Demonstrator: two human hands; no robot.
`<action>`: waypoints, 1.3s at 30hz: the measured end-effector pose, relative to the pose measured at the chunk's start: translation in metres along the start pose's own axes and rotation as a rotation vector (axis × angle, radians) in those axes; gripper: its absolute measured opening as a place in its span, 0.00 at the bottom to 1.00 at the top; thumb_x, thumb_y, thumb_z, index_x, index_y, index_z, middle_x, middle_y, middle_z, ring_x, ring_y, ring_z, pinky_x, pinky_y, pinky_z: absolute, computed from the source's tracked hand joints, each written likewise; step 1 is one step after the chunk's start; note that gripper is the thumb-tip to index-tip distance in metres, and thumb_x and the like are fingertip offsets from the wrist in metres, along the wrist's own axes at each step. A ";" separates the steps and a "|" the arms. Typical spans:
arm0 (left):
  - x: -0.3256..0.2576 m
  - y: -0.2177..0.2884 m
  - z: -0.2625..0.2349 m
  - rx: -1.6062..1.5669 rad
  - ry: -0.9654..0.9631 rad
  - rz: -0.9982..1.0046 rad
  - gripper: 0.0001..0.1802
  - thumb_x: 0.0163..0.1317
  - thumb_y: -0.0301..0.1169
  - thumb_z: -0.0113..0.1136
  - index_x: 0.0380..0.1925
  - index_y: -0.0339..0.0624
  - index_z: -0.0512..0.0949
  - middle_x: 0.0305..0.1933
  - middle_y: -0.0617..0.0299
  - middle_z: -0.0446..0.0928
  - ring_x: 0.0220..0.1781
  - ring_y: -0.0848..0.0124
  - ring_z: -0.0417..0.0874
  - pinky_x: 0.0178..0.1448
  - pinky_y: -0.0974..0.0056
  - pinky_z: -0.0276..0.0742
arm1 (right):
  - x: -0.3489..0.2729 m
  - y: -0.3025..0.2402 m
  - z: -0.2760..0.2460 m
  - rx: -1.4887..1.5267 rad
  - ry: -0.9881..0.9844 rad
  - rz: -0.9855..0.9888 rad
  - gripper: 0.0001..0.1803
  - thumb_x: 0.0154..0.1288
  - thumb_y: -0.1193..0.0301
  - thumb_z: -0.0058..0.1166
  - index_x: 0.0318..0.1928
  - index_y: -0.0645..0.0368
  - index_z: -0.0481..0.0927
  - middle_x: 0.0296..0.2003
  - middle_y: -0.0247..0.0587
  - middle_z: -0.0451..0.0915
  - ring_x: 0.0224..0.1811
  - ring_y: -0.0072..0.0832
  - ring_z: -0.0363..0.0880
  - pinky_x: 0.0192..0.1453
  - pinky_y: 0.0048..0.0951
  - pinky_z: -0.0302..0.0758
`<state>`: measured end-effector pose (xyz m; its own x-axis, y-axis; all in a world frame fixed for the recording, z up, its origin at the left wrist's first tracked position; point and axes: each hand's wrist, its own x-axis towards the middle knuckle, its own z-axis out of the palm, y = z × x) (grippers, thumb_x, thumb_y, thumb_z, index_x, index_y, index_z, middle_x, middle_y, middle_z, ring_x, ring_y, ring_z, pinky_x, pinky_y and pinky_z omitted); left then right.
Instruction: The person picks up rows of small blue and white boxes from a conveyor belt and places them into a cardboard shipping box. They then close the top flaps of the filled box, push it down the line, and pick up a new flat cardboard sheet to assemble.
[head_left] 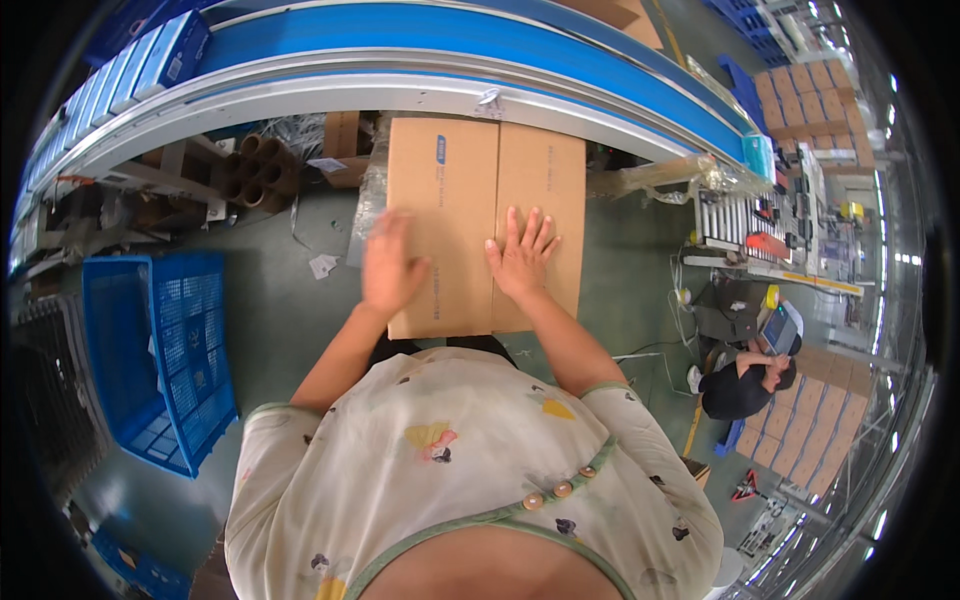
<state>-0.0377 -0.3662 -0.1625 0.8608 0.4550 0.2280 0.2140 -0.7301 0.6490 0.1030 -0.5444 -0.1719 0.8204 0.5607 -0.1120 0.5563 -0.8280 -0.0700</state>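
Observation:
A closed brown cardboard box (460, 290) lies in front of me, its two top flaps meeting along a seam that runs away from me. My right hand (523, 255) rests flat on the right flap beside the seam, fingers spread. At the box's left edge is my left hand (390, 265), blurred by motion, with its thumb apart from the fingers. Nothing shows in it, and whether it touches the box I cannot tell.
Beyond the box runs a blue conveyor belt (400, 38), with blue-and-white boxes (172, 55) at its left. A blue plastic crate (190, 350) stands on the floor at left, near cardboard tubes (262, 172). To the right are a person (738, 390) and stacked cartons (815, 425).

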 end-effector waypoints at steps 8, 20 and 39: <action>-0.066 -0.017 0.037 -1.216 -0.226 -1.068 0.39 0.54 0.54 0.53 0.58 0.38 0.57 0.54 0.52 0.68 0.53 0.59 0.71 0.56 0.59 0.67 | 0.002 0.007 0.000 0.017 -0.029 -0.021 0.35 0.62 0.48 0.32 0.67 0.45 0.43 0.66 0.51 0.34 0.68 0.53 0.27 0.64 0.61 0.26; -0.065 0.193 0.112 -1.086 -1.328 -0.815 0.29 0.65 0.46 0.41 0.57 0.35 0.61 0.58 0.53 0.66 0.60 0.67 0.64 0.63 0.63 0.57 | 0.000 0.184 -0.016 0.139 0.095 -0.487 0.29 0.58 0.61 0.42 0.61 0.49 0.58 0.64 0.39 0.52 0.68 0.39 0.43 0.68 0.49 0.35; 0.154 0.089 0.151 0.178 -0.151 -0.430 0.31 0.65 0.50 0.31 0.49 0.32 0.69 0.47 0.41 0.72 0.48 0.49 0.74 0.50 0.56 0.68 | -0.040 0.341 0.163 0.933 0.431 0.847 0.22 0.66 0.60 0.34 0.49 0.66 0.69 0.48 0.55 0.71 0.51 0.46 0.69 0.56 0.37 0.64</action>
<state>0.1835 -0.4377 -0.1791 0.7317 0.6650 -0.1495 0.6291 -0.5744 0.5237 0.2388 -0.8500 -0.3534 0.9381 -0.3124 -0.1493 -0.2996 -0.5160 -0.8025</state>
